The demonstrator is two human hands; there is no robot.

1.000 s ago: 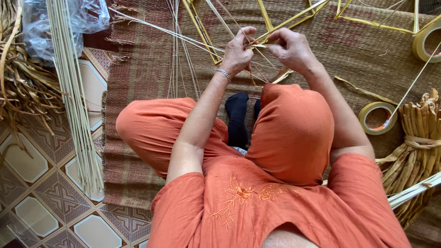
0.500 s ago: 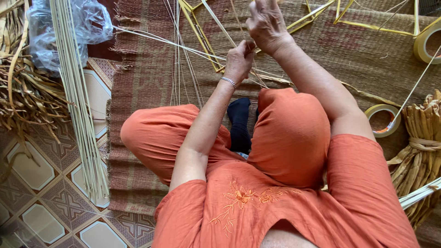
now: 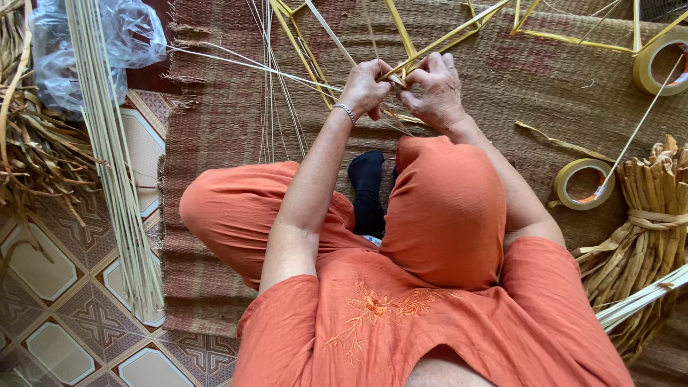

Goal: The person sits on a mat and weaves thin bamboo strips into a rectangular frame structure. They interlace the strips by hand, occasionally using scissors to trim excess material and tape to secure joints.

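The right hand has dropped back down beside the left hand, and both now pinch closed on the yellow strips above the raised knee. A tape roll and a tied bundle of reeds lie on the woven mat to the right.

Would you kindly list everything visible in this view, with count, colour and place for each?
yellow strips: several, yellow, crossing on the mat ahead, pinched at their joint by both hands
thin fibres: many, pale, fanned out over the mat's left part
woven mat: one, brown, under the person
long stick bundle: one, pale green, on the left across the tiles
plastic bag: one, clear, upper left
dried leaves: a heap, tan, far left
tape rolls: two, yellowish, right side and upper right corner
tied stalk bundle: one, tan, right edge
tiled floor: patterned, lower left
bracelet: one, silver, left wrist
left hand; right hand: bare, together at the joint
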